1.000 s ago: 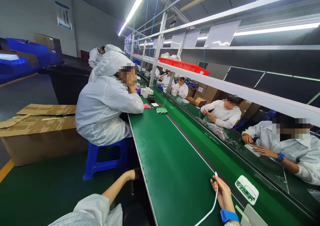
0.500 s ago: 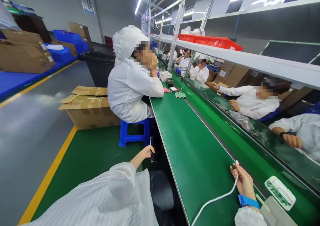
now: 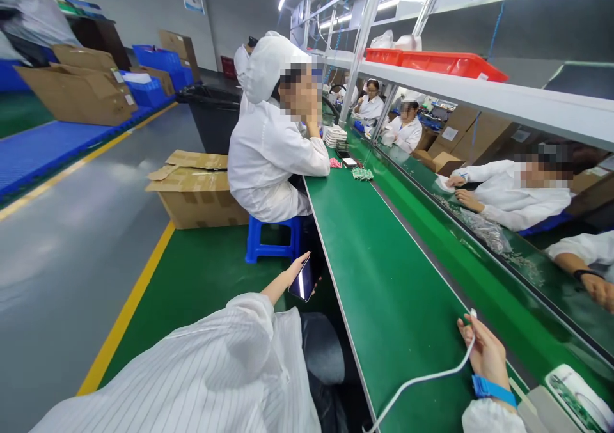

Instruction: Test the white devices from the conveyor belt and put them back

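Observation:
My left hand [image 3: 298, 265] is wrapped round a dark smartphone [image 3: 303, 282], low beside the bench edge. The phone's screen faces up and shows a bright streak. Over the bench, my right hand [image 3: 484, 346] pinches the end of a white cable [image 3: 422, 380] between thumb and fingers. From there the cable curves down to the near edge of the green bench [image 3: 378, 279]. A blue wristband [image 3: 493, 390] circles my right wrist. Close to that wrist lies a white casing [image 3: 582, 400] with green circuit boards in it.
A person in white [image 3: 271, 145] sits on a blue stool [image 3: 273, 238] at the bench. Small green parts [image 3: 362, 174] lie ahead of that person. A cardboard box [image 3: 201, 196] stands on the floor. Across the glass divider [image 3: 480, 254], several co-workers sit. Red trays [image 3: 441, 64] rest on the shelf.
The phone has tilted, so its screen now faces me. My view has turned slightly left, shifting the scene rightward. The right hand still pinches the cable end.

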The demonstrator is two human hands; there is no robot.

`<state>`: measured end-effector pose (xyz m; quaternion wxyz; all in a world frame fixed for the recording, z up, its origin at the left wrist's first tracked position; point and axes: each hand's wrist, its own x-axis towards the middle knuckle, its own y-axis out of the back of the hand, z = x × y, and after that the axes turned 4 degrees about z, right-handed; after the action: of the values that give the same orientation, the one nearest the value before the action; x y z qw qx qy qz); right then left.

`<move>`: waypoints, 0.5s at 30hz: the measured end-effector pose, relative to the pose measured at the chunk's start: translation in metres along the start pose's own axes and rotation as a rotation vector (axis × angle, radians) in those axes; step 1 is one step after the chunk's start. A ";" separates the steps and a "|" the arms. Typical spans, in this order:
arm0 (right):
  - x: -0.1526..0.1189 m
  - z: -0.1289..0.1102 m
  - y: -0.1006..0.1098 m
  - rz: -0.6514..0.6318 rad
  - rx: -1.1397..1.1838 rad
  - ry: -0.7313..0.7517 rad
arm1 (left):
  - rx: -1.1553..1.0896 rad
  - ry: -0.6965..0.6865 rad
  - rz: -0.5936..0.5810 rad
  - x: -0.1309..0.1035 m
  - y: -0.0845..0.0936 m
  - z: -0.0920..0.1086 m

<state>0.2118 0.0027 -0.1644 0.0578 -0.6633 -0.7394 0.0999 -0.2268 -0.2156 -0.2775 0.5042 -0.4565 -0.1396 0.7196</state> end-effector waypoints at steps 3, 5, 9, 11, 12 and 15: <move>0.000 -0.001 0.001 -0.005 0.001 0.002 | 0.161 0.166 -0.041 -0.002 -0.005 0.004; -0.001 -0.001 0.001 -0.013 0.013 -0.005 | 0.263 0.232 -0.045 -0.002 -0.007 0.006; -0.003 -0.002 -0.001 -0.020 0.024 -0.009 | 0.478 0.295 0.000 0.004 -0.013 0.008; -0.003 -0.002 -0.002 -0.022 0.021 -0.003 | 0.579 0.274 0.047 0.012 -0.021 0.009; -0.003 -0.002 -0.003 -0.024 0.018 0.001 | 0.624 0.247 0.074 0.018 -0.026 0.009; -0.002 -0.002 -0.003 -0.021 0.012 0.008 | 0.732 0.102 0.162 0.035 -0.047 0.008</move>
<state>0.2099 0.0001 -0.1615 0.0657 -0.6554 -0.7456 0.1013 -0.2072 -0.1620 -0.2601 0.5819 -0.2910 0.1888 0.7356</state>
